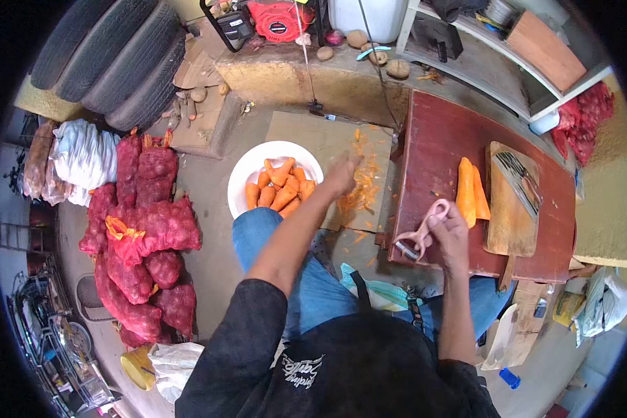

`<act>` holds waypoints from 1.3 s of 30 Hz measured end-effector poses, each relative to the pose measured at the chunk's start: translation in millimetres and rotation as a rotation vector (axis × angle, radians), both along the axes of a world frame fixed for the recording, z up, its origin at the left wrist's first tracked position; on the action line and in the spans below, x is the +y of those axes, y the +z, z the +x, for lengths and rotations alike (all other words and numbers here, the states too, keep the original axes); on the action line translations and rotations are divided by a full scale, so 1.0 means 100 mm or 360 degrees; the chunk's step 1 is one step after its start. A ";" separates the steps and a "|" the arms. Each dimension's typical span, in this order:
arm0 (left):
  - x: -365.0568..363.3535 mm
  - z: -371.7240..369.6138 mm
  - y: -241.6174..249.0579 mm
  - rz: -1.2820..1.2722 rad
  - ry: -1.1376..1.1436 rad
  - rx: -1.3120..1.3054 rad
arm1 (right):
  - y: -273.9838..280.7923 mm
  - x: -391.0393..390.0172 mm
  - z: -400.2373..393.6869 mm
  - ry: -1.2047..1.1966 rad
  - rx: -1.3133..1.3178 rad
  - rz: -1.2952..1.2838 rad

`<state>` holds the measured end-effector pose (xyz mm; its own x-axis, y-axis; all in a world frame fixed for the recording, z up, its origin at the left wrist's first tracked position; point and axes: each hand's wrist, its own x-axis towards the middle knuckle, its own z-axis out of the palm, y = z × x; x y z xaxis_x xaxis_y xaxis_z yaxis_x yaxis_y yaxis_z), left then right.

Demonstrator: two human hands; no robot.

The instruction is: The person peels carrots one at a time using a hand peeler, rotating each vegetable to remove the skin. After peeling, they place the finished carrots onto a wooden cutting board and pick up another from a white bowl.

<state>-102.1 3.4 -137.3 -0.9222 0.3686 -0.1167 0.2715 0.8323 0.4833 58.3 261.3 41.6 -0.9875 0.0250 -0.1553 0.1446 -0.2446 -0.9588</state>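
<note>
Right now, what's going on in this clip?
A seated person is working through carrots. The right hand holds a pink peeler over the edge of a dark red table, where peeled carrots lie beside a wooden cutting board with a knife on it. The left hand reaches toward a white bowl of carrots on the floor, and looks empty. Orange peelings are scattered on the cardboard beside the bowl.
</note>
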 end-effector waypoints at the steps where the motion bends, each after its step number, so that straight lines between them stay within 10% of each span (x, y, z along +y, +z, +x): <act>1: -0.07 -0.12 0.00 -0.0196 -0.0028 0.0123 | -0.06 -0.06 -0.01 0.0072 -0.0041 -0.0083; 7: -1.59 -0.94 -0.21 -0.0605 -0.0471 -0.0610 | -0.29 -0.21 0.01 0.0136 -0.0290 -0.0621; 13: -2.31 -0.13 -0.80 -0.0574 0.0010 -0.1108 | -0.38 -0.20 -0.05 0.0025 -0.0384 -0.0609; 20: -1.91 0.52 -1.28 0.0047 0.0848 -0.0483 | -0.31 -0.27 -0.15 0.0010 -0.0506 -0.0475; 39: -1.79 0.51 -1.04 0.0241 0.0848 -0.0462 | -0.36 -0.26 -0.16 0.0072 -0.0438 -0.0583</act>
